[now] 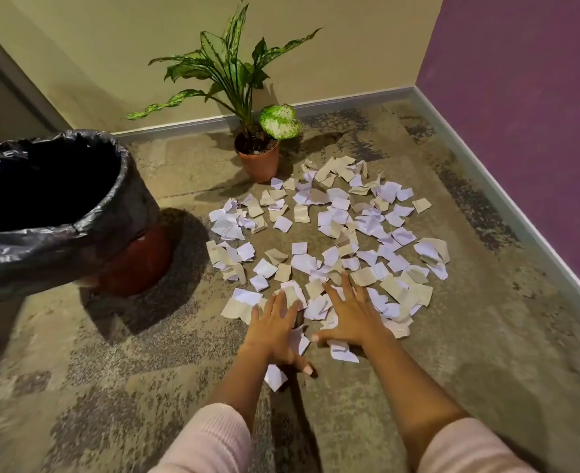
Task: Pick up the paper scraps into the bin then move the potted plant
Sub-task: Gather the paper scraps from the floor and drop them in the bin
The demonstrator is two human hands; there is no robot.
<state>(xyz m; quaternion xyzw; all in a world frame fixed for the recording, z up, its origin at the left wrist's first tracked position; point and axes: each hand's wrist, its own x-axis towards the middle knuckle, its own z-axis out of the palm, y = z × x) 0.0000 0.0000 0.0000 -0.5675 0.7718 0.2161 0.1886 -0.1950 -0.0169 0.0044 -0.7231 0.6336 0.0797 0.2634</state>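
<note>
Several white and beige paper scraps (329,233) lie spread in a wide patch on the carpet. My left hand (274,329) lies flat on the near edge of the patch, fingers straight and spread over the scraps. My right hand (350,312) rests beside it, also flat with spread fingers on the paper. A red bin (138,257) lined with a black bag (42,240) stands at the left, its mouth open. The potted plant (257,158), in a terracotta pot with long green leaves, stands just behind the scraps near the wall.
A beige wall (111,46) with a grey skirting runs along the back, and a purple wall (520,80) closes the right side. Bare patterned carpet (111,387) stretches between me and the bin.
</note>
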